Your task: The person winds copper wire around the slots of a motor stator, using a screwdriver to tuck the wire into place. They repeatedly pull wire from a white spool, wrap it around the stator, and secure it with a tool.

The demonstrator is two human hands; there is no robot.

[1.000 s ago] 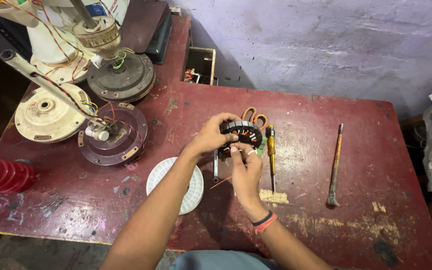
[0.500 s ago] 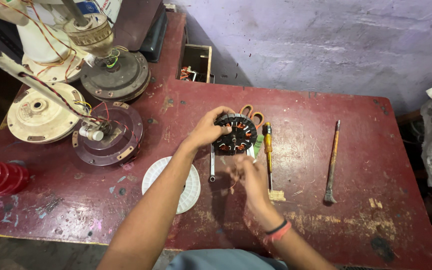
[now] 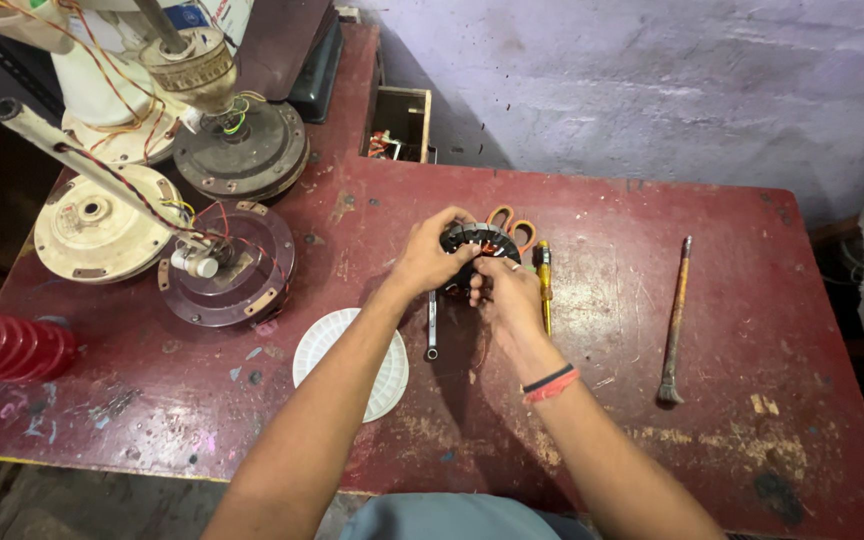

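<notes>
My left hand (image 3: 430,258) was curled around the left edge of the fan stator (image 3: 479,245), a dark round core ringed with copper windings, fingers clamped on its rim. My right hand (image 3: 504,296) met it from below, fingertips pinched together against the stator's lower right edge; whether they held a wire there I could not tell. The stator sat raised just above the red table (image 3: 732,300), near its middle. Directly behind the stator lay orange-handled scissors (image 3: 512,222), partly hidden by it. Just right of the stator lay a yellow-handled screwdriver (image 3: 545,285), and under its lower left a slim spanner (image 3: 433,325). Farther right of the stator, well apart, lay a long brush (image 3: 674,322). Left and below the stator sat a white ribbed plastic disc (image 3: 350,362), and farther left a dark motor housing (image 3: 224,268) with wires, near other fan motor parts (image 3: 242,150).
</notes>
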